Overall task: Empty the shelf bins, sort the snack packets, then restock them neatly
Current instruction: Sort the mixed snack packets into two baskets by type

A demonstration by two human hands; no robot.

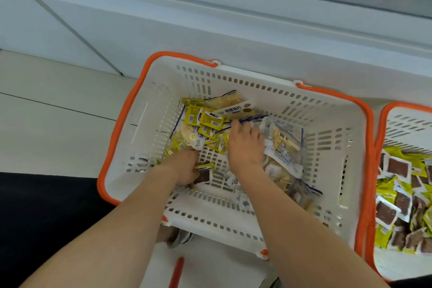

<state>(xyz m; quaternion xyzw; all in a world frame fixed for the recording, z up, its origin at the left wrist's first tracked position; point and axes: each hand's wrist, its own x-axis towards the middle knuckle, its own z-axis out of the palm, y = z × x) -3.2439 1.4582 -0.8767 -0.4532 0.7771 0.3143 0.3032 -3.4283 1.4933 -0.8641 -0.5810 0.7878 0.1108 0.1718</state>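
A white shopping basket (327,105) with an orange rim sits on the floor below me. Inside it lie several small yellow snack packets (205,121) at the back left and several white and blue packets (284,145) on the right. My left hand (184,166) is down in the basket, its fingers curled around a yellow packet with a brown window (204,174). My right hand (244,145) lies palm down on the pile, fingers spread over the white and blue packets; I cannot see whether it holds any.
A second orange-rimmed basket (406,124) at the right edge holds several yellow packets with brown windows. A white shelf base (210,30) runs behind both baskets, with bins above it. Pale floor tiles lie to the left.
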